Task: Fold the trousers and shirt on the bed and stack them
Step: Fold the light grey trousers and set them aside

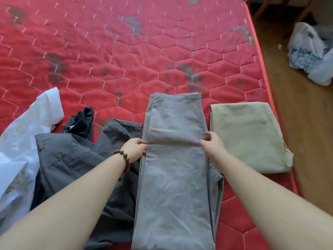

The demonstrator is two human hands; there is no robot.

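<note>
Both hands, left hand and right hand, pinch grey trousers mid-fold near the bed's right edge; beige trousers folded, dark trousers and white shirt remain.

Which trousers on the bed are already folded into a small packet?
The beige trousers, at the right edge; the light grey pair lies long, the dark grey pair is rumpled.

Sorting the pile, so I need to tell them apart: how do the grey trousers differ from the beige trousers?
The grey trousers lie long, in a narrow strip; the beige trousers are already folded into a compact block. Both hands, the left hand and the right hand, pinch the grey pair's edges at a crease; the beige pair lies untouched to its right. Both rest on the red mattress.
</note>
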